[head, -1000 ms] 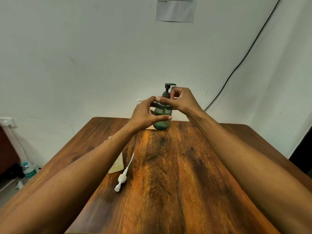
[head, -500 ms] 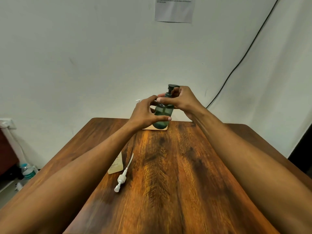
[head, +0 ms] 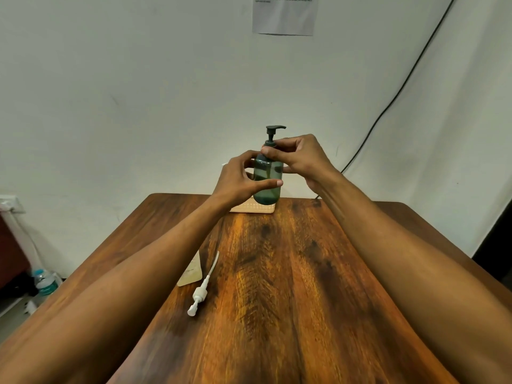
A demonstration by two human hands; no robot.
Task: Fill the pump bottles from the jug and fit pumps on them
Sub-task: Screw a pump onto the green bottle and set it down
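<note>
A dark green translucent pump bottle (head: 267, 189) stands upright at the far end of the wooden table (head: 291, 300), on a small tan mat (head: 253, 208). My left hand (head: 240, 182) wraps around the bottle's body. My right hand (head: 300, 157) pinches the collar of the dark pump (head: 273, 134) at the bottle's neck; the pump head points right. A loose white pump (head: 203, 288) with its tube lies on the table nearer to me, left of centre. No jug is visible.
A beige flat pouch (head: 191, 274) lies beside the white pump, partly under my left forearm. A black cable (head: 393, 98) runs down the wall at the right. A paper sheet (head: 285, 15) hangs on the wall. A water bottle (head: 45, 282) stands on the floor at left.
The bottle tilted half a second ago and now stands upright again. My right hand's fingers shifted around the pump collar. My left hand kept its hold on the body.
</note>
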